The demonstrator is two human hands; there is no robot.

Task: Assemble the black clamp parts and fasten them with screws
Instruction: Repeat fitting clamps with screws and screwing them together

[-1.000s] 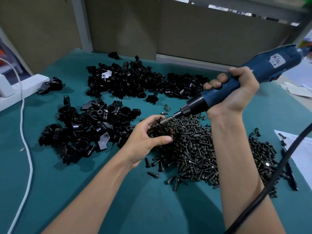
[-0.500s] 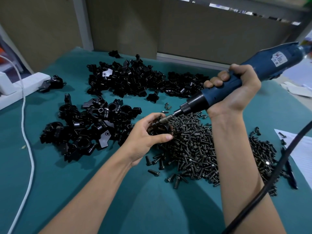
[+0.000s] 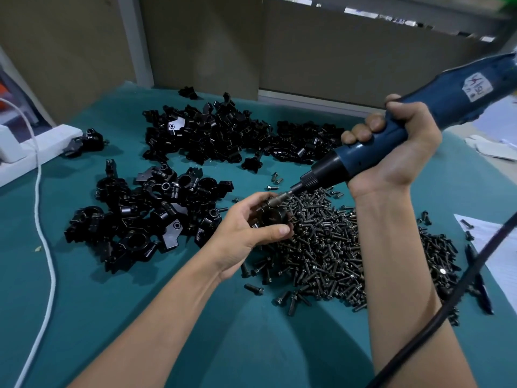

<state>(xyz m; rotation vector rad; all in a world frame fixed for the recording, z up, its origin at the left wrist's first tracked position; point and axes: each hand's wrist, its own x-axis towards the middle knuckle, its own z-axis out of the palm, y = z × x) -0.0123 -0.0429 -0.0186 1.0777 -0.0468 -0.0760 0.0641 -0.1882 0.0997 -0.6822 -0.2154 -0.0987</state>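
Observation:
My left hand [image 3: 246,231] grips a black clamp [image 3: 272,218] above the edge of the screw pile [image 3: 330,247], thumb curled under it. My right hand [image 3: 397,152] holds a blue electric screwdriver [image 3: 414,127], tilted down to the left. Its bit tip [image 3: 275,200] touches the top of the clamp. The screw under the bit is hidden. Loose black clamp parts lie in a near pile [image 3: 142,217] and a far pile [image 3: 223,135] on the teal table [image 3: 112,303].
A black power cord [image 3: 453,298] crosses my right forearm. A white cable [image 3: 42,219] and a white block [image 3: 36,147] lie at the left. White paper [image 3: 495,247] sits at the right edge. A single clamp [image 3: 86,142] rests by the white block.
The screwdriver has stayed on the clamp; both hands have shifted slightly up and right with it. The piles have not moved.

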